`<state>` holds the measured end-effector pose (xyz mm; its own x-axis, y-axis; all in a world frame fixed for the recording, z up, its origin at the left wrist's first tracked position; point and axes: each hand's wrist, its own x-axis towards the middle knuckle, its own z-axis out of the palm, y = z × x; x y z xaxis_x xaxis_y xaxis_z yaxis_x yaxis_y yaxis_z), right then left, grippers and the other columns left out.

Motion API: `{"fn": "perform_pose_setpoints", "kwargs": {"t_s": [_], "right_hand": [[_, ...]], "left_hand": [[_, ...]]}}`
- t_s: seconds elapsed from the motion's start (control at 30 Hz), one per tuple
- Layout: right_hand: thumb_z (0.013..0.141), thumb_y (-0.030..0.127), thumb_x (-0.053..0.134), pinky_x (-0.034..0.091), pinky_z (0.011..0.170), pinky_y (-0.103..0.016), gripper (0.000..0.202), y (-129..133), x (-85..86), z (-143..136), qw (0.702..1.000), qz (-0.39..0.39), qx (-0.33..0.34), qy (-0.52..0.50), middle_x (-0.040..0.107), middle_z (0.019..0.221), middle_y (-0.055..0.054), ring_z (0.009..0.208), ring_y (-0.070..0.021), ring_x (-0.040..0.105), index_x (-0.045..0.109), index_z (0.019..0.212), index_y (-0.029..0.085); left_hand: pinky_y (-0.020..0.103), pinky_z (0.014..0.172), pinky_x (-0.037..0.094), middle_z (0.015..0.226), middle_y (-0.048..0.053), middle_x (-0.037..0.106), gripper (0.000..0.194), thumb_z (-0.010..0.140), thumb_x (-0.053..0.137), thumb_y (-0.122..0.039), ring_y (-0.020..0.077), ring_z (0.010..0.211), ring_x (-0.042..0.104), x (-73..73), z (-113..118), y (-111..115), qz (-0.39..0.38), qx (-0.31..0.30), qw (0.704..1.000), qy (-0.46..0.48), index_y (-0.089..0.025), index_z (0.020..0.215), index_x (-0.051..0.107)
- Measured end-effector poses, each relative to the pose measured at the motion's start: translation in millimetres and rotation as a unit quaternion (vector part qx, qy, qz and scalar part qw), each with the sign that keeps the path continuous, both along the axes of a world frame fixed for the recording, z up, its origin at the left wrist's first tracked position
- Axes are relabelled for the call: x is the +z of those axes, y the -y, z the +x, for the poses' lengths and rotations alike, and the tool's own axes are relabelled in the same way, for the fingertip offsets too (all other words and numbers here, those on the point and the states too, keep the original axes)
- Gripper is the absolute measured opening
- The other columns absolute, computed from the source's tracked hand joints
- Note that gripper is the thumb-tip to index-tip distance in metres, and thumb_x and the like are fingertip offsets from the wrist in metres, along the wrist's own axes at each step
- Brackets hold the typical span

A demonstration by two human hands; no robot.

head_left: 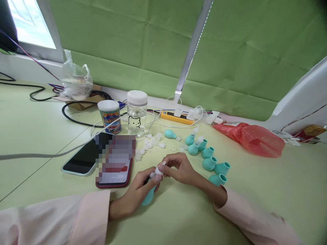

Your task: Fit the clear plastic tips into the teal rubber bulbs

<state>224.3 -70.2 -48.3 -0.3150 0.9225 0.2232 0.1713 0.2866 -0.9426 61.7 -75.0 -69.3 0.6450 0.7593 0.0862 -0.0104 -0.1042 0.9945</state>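
My left hand (139, 192) grips a teal rubber bulb (148, 197), its body low against the table. My right hand (178, 168) pinches a small clear tip (158, 171) at the bulb's mouth. Just right of my right hand lie several open-mouthed teal bulbs (209, 163). One more teal bulb with a tip (170, 134) lies farther back. Several loose clear tips (150, 143) are scattered beyond my hands.
Two phones (84, 157) lie at the left, one red-cased (116, 180). Behind them stand a printed can (110, 115) and a clear bottle with a cat face (137, 113). Cables (76, 120), a yellow power strip (176, 117), a red mesh bag (251, 137) and a plastic bag (76, 80) sit farther back.
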Motion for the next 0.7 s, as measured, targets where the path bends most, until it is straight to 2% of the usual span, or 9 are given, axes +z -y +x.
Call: {"fn": "perform_pose_setpoints", "kwargs": {"t_s": [0.13,0.3,0.57,0.7], "right_hand": [[0.061,0.027,0.069,0.031,0.038,-0.016,0.026,-2,-0.3,-1,0.999,-0.042,-0.010,0.002,0.046,0.044,0.004,0.039,-0.0046,0.041,0.050,0.051,0.013],[0.060,0.030,0.069,0.023,0.037,-0.016,0.032,3,4.9,-6,0.999,-0.033,-0.027,0.018,0.039,0.044,0.006,0.041,-0.0028,0.030,0.045,0.049,0.013],[0.060,0.030,0.068,0.018,0.036,-0.016,0.037,8,3.2,-12,0.997,-0.032,-0.066,0.005,0.031,0.040,0.008,0.039,-0.0024,0.024,0.037,0.047,0.015],[0.060,0.031,0.069,0.020,0.035,-0.016,0.036,8,4.1,-13,0.996,-0.041,-0.074,-0.011,0.032,0.039,0.008,0.039,-0.0025,0.025,0.039,0.046,0.015]], "left_hand": [[0.023,0.059,0.030,0.064,-0.002,0.038,0.027,0.086,0.036,-0.036,0.0130,0.062,0.034,-1.9,1,0,0.046,0.013,0.998,-0.048,-0.017,0.067,0.042],[0.024,0.062,0.032,0.068,-0.001,0.044,0.028,0.087,0.035,-0.037,0.0136,0.065,0.038,-3.5,1,3,0.089,0.027,0.993,-0.076,-0.017,0.066,0.040],[0.023,0.059,0.032,0.065,-0.003,0.041,0.027,0.088,0.035,-0.036,0.0126,0.061,0.037,-4.7,1,5,0.101,0.042,0.990,-0.084,-0.017,0.072,0.044],[0.023,0.057,0.031,0.063,-0.003,0.039,0.027,0.087,0.035,-0.036,0.0123,0.060,0.035,-3.6,1,5,0.092,0.036,0.992,-0.074,-0.017,0.068,0.042]]}}
